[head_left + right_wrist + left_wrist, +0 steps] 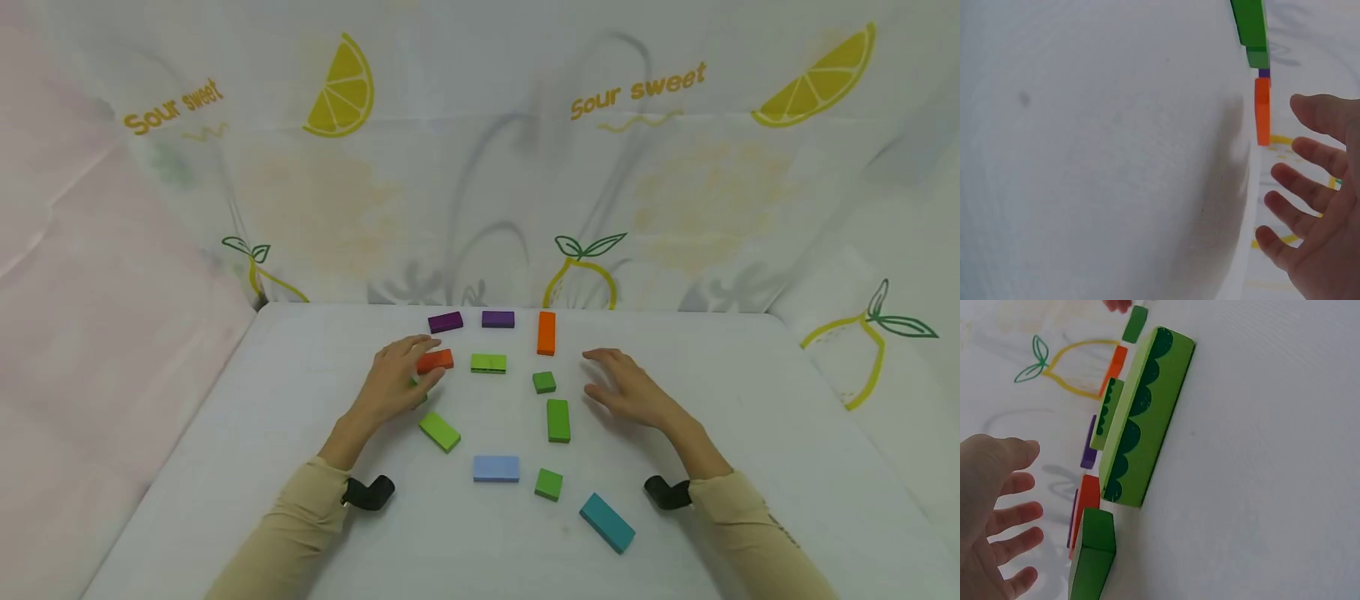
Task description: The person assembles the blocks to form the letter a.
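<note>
My left hand [397, 377] hovers over the left side of the block group, fingers spread and relaxed, with nothing in its grasp. It partly covers a red-orange block [437, 361] and a small green block [420, 390]. Below it lies a lime block [440, 432], whose side shows dark green scallops in the left wrist view. My right hand [630, 390], its fingers loosely extended and holding nothing, is to the right of a small green cube [544, 382] and a longer green block [558, 421]. An orange block [547, 333] lies farther back.
At the back lie a dark purple block [446, 322] and a violet block [498, 319]. A lime block [488, 363] sits mid-table. Nearer are a light blue block [496, 468], a green block [549, 484] and a teal block [607, 523]. A printed curtain [480, 167] hangs behind the white table.
</note>
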